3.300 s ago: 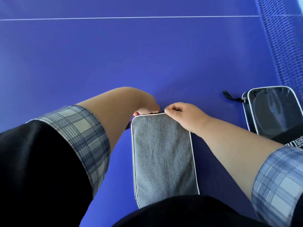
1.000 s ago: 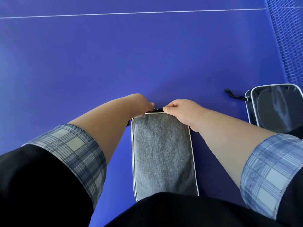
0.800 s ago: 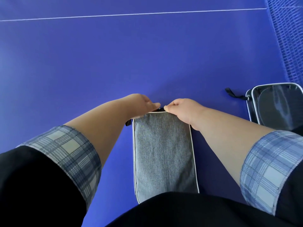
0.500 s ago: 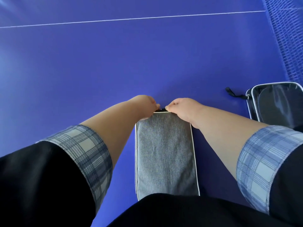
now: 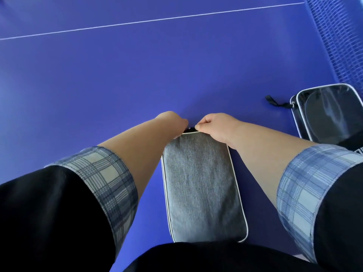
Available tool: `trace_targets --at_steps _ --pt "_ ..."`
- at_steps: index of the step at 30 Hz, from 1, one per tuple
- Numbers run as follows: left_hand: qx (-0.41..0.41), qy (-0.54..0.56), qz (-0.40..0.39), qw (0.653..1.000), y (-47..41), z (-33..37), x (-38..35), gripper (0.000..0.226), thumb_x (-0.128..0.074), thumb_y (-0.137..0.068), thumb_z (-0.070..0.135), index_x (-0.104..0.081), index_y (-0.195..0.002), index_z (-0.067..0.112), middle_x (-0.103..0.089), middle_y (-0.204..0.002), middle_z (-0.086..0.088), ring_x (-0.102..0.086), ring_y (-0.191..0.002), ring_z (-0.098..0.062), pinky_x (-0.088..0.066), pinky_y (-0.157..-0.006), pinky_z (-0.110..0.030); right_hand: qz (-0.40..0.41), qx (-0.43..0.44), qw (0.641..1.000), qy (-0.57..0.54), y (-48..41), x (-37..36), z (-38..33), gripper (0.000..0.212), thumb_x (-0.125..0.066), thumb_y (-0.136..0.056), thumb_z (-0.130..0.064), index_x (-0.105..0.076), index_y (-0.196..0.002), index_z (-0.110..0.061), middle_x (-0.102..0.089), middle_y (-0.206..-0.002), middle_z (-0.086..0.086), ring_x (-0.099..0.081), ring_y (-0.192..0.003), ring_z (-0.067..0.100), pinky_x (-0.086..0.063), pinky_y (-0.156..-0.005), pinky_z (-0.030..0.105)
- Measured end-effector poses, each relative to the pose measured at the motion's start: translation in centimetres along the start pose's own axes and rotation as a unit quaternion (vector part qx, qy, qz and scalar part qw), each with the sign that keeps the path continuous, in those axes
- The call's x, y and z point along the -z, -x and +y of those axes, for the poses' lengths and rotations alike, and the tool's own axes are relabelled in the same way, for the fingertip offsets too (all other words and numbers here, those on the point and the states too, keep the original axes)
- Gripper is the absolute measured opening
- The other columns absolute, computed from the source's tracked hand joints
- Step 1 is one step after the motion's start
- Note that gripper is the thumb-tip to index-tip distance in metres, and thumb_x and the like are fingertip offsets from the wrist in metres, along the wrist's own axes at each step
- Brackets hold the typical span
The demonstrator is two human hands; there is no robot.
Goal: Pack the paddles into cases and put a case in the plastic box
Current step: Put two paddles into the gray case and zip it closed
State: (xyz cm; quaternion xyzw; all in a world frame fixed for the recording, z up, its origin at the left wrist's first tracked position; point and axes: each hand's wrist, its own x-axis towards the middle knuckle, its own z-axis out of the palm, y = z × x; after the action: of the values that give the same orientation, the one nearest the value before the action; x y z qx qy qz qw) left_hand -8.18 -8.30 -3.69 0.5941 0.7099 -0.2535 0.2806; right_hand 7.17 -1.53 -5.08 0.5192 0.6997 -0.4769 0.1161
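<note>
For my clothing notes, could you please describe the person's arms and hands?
Black sleeves with blue-grey plaid cuffs turned back: left cuff, right cuff. No gloves or watch on the left hand or right hand.

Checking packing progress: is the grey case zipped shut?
Cannot tell: left hand and right hand cover the far edge of the grey case.

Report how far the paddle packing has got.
Looks done: the windowed black case shows a paddle shape inside. In hand: right hand pinches the far edge of the grey case, left hand beside it, fingers hidden. Left: boxing a case; no plastic box in view.
</note>
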Motion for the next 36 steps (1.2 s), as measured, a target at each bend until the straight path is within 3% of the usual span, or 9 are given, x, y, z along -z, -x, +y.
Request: trace_targets --at_steps 3,7,10,13,16,20,23,31,36 --pt "0.018 0.010 -0.013 1.000 0.2 -1.0 -0.8 0.034 -0.045 -0.098 0.007 -0.044 -0.132 0.009 -0.055 -0.112 -0.010 -0.049 -0.090 -0.028 -0.041 -0.069 -0.035 -0.003 -0.009 1.000 0.001 -0.2 0.1 0.0 0.020 -0.064 -0.087 -0.048 -0.067 -0.082 -0.029 -0.063 -0.086 -0.006 -0.056 -0.079 0.014 -0.041 -0.065 0.028" --pt "0.017 0.078 0.025 0.997 0.8 -2.4 -1.4 0.037 -0.041 -0.100 0.011 -0.043 -0.138 0.010 -0.050 -0.128 -0.014 -0.051 -0.117 -0.032 -0.047 -0.084 -0.038 -0.008 -0.014 1.000 0.021 -0.2 0.4 0.0 0.023 -0.062 -0.087 -0.053 -0.069 -0.091 -0.031 -0.068 -0.100 -0.005 -0.061 -0.093 0.015 -0.048 -0.082 0.032" --pt "0.050 0.213 0.062 0.974 2.4 -2.5 -1.5 0.038 -0.040 -0.101 0.016 -0.041 -0.139 0.016 -0.049 -0.134 -0.009 -0.049 -0.119 -0.029 -0.049 -0.081 -0.037 0.017 -0.009 1.000 0.016 0.7 0.0 -0.4 0.025 -0.061 -0.088 -0.054 -0.068 -0.094 -0.031 -0.067 -0.094 -0.007 -0.061 -0.085 0.014 -0.044 -0.067 0.027" --pt "0.209 0.498 0.146 0.829 6.1 -2.6 -3.5 0.040 -0.051 -0.095 0.040 -0.045 -0.131 0.023 -0.056 -0.126 -0.002 -0.059 -0.103 -0.027 -0.053 -0.080 -0.040 0.024 -0.008 0.998 -0.057 2.7 -0.6 -0.4 0.030 -0.058 -0.090 -0.056 -0.065 -0.109 -0.034 -0.063 -0.103 -0.012 -0.059 -0.090 0.009 -0.043 -0.074 0.027" --pt "0.321 0.594 0.211 0.707 10.4 -1.0 -6.9 0.052 -0.058 -0.090 0.045 -0.037 -0.132 0.022 -0.046 -0.133 -0.002 -0.052 -0.114 -0.029 -0.049 -0.090 -0.051 0.082 -0.019 0.989 -0.120 6.9 -2.0 1.3 0.038 -0.061 -0.090 -0.049 -0.056 -0.125 -0.034 -0.060 -0.115 -0.016 -0.057 -0.105 0.009 -0.040 -0.082 0.026" --pt "0.365 0.724 -0.009 0.586 14.5 2.5 -11.1 0.059 -0.062 -0.085 0.051 -0.037 -0.128 0.018 -0.058 -0.116 -0.006 -0.062 -0.095 -0.030 -0.055 -0.075 -0.042 0.133 -0.094 0.979 -0.120 14.9 -5.5 6.7 0.028 -0.061 -0.087 -0.052 -0.060 -0.114 -0.042 -0.067 -0.105 -0.020 -0.063 -0.101 0.009 -0.047 -0.082 0.031" --pt "0.293 0.724 -0.112 0.615 15.7 4.0 -12.5 0.055 -0.063 -0.082 0.057 -0.054 -0.117 0.015 -0.066 -0.103 -0.006 -0.066 -0.090 -0.026 -0.060 -0.080 -0.042 0.075 -0.099 0.971 -0.204 18.0 -7.8 8.5 0.018 -0.059 -0.089 -0.048 -0.059 -0.095 -0.065 -0.071 -0.105 -0.021 -0.066 -0.103 0.005 -0.053 -0.095 0.039" --pt "0.197 0.766 -0.006 0.612 17.2 8.7 -8.0 0.072 -0.067 -0.054 0.080 -0.054 -0.103 0.029 -0.070 -0.102 0.002 -0.069 -0.091 -0.024 -0.059 -0.077 -0.044 0.125 -0.023 0.932 -0.338 19.8 -3.6 9.8 0.023 -0.056 -0.089 -0.048 -0.063 -0.110 -0.054 -0.072 -0.108 -0.023 -0.067 -0.105 0.002 -0.052 -0.100 0.041" --pt "0.159 0.769 0.032 0.618 17.2 16.6 -5.1 0.065 -0.070 -0.069 0.071 -0.054 -0.110 0.024 -0.070 -0.107 -0.002 -0.070 -0.093 -0.025 -0.059 -0.078 -0.046 0.166 0.015 0.942 -0.290 23.0 4.2 14.2 0.015 -0.058 -0.094 -0.044 -0.062 -0.107 -0.048 -0.068 -0.104 -0.027 -0.063 -0.106 0.000 -0.049 -0.095 0.028"
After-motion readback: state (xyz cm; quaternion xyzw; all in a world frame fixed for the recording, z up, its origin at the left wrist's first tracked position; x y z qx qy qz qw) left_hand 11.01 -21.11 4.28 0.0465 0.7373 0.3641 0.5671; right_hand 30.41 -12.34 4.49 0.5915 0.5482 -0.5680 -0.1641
